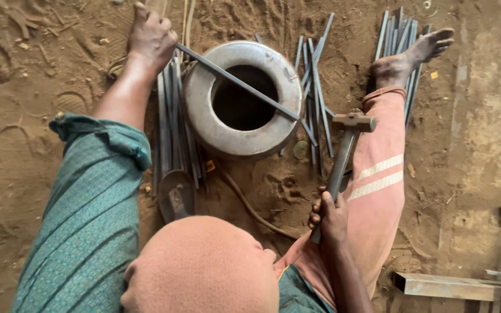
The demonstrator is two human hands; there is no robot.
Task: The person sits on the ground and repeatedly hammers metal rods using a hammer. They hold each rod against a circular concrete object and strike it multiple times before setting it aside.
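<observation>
Left hand: the left hand (151,36) is stretched out ahead, fist wrapped round the far end of a rod (236,82), fingers curled tight on it.
Rod: a thin grey metal strip, lying slantwise across the top of the ring (201,104); it runs from the fist down to the ring's right rim and spans the dark hole.
Right hand: the right hand (327,215) is close to the body, fingers clenched round the lower part of a hammer (344,152) handle.
Hammer: handle tilted up and away from the person, the head out past the ring's right side, just beside the rod's near end; whether head and rod touch, I can't tell.
Ring: a heavy, round, grey metal ring with a wide hole, sitting on the sandy ground (24,145) between the person's arm and leg.
Piles: more rods lie in a bundle left of the ring (172,139), another lot right of it (314,75), and a third under the bare foot (413,55).
Leg: pink trouser leg with pale stripes, stretched out to the right.
Corner: an angle-iron bar (445,285) lies at bottom right.
</observation>
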